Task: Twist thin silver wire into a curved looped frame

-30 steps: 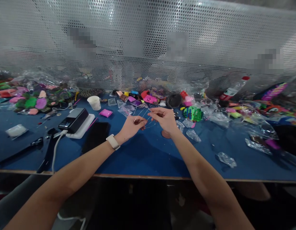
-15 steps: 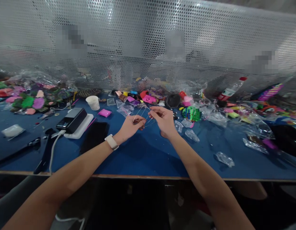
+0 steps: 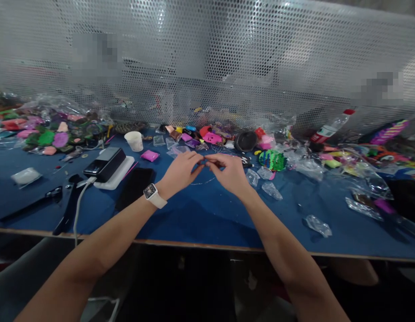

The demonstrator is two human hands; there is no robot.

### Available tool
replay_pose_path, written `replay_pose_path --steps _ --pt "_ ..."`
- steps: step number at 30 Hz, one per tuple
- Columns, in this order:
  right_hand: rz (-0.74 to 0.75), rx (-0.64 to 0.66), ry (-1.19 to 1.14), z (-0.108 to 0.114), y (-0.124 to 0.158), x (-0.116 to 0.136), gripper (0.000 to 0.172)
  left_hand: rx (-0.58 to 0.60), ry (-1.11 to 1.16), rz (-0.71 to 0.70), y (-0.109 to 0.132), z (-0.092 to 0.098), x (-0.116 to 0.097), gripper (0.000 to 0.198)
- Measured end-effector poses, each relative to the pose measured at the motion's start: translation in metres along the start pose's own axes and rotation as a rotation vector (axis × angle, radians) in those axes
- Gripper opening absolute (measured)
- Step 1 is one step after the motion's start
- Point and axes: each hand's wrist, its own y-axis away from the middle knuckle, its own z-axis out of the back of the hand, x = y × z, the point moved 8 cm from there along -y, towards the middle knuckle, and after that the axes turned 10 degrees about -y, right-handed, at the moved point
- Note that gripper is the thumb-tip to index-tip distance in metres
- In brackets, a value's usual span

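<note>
Over the middle of the blue table (image 3: pixel 201 214), my left hand (image 3: pixel 180 172) and my right hand (image 3: pixel 229 172) meet fingertip to fingertip. Both pinch a thin clear thread (image 3: pixel 202 182), which sags in a faint loop below the hands. A white watch (image 3: pixel 153 194) sits on my left wrist. Just beyond my fingers lie small clear bags (image 3: pixel 175 150) and coloured clay pieces (image 3: pixel 210 137).
A power bank (image 3: pixel 105 163) on a white pad, a black phone (image 3: pixel 135 188), a white cup (image 3: pixel 134 141) and black tools (image 3: pixel 63 205) lie to the left. A green beaded piece (image 3: pixel 272 159), plastic bags and a bottle (image 3: pixel 330 127) lie to the right. A perforated metal screen (image 3: pixel 207 62) stands behind.
My hands dropped lower and turned palm-down, and the fingertips came together. The thread loops that fanned upward now hang below the hands.
</note>
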Motion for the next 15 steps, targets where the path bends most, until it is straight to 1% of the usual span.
replay_pose_path --steps 2,5,8,11,15 --pt "0.055 0.015 0.048 -0.005 0.002 0.004 0.026 0.009 0.022 0.001 0.001 -0.002 -0.003 0.013" --pt "0.055 0.013 0.076 -0.008 0.004 0.004 0.028 -0.018 0.095 0.029 0.002 0.0 0.0 0.008" --pt "0.037 -0.011 0.036 -0.008 0.006 0.001 0.017 -0.019 0.152 0.054 0.002 0.002 0.003 0.002" --pt "0.024 -0.041 -0.027 -0.008 0.006 0.0 0.008 -0.021 0.184 0.082 0.002 0.002 0.005 0.006" --pt "-0.009 -0.051 -0.073 -0.009 0.005 -0.002 0.008 -0.045 0.235 0.151 0.002 0.003 0.008 0.007"
